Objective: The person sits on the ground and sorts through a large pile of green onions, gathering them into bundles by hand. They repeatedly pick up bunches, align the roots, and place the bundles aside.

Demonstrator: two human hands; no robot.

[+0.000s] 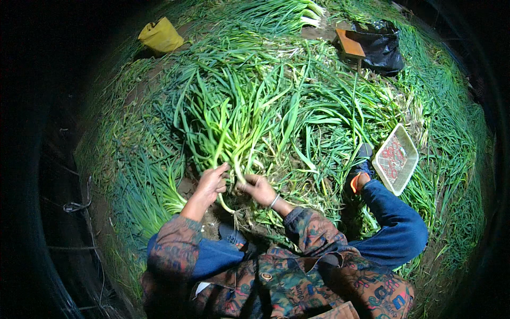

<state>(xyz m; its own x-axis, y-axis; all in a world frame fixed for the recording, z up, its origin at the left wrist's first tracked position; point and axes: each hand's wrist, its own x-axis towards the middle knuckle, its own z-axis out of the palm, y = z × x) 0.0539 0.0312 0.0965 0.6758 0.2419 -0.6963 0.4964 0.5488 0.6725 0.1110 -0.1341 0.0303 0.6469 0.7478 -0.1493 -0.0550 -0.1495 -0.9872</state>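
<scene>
My left hand (213, 184) is closed around the pale stem of a green allium plant, whose white lower end and roots (226, 204) hang below the fingers. Just right of it, my right hand (258, 188), with a bracelet at the wrist, grips another pale stem (238, 169). Long green leaves (235, 115) fan out beyond both hands over a thick heap of the same plants. Loose roots and yellowish leaves lie on the soil beneath the hands.
A pale plastic basket (405, 175) holding red rings stands right of my shoe (363, 155). A small wooden stool (351, 43) and a black plastic bag (380, 52) are at the upper right. A yellow bag (161, 36) lies upper left. A bundle with white stems (312, 14) lies at the top.
</scene>
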